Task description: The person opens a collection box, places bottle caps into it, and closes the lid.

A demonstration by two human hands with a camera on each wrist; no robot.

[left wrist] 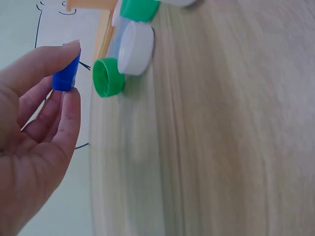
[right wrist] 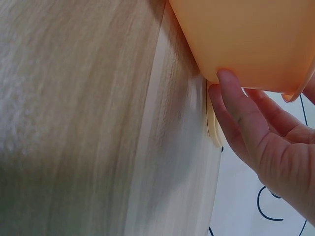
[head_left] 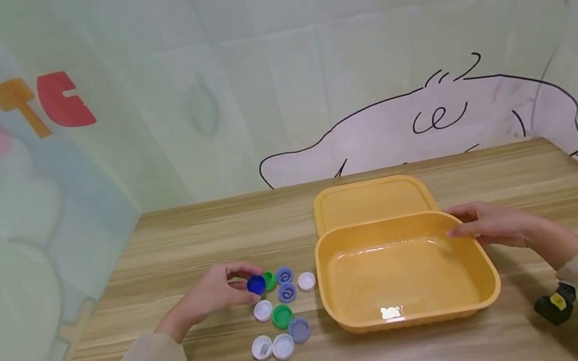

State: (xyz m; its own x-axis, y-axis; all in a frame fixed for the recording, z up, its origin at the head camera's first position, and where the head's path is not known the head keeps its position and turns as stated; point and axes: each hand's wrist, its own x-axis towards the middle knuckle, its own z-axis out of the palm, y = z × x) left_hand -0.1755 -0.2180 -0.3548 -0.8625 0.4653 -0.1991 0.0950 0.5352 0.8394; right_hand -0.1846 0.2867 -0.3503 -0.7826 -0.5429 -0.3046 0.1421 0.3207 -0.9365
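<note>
A left hand [head_left: 218,290] pinches a blue cap [head_left: 256,287] between thumb and fingers while the right hand [head_left: 497,225] grips the rim of a yellow container [head_left: 402,278]. Loose caps [head_left: 283,316] lie between left hand and container; outside both hands, wood-grain surface [head_left: 551,193] stretches to its edges.

Wood-grain table [head_left: 207,232], yellow tub [head_left: 397,279], matching lid [head_left: 372,202] behind; small loose caps [head_left: 283,316]
</note>
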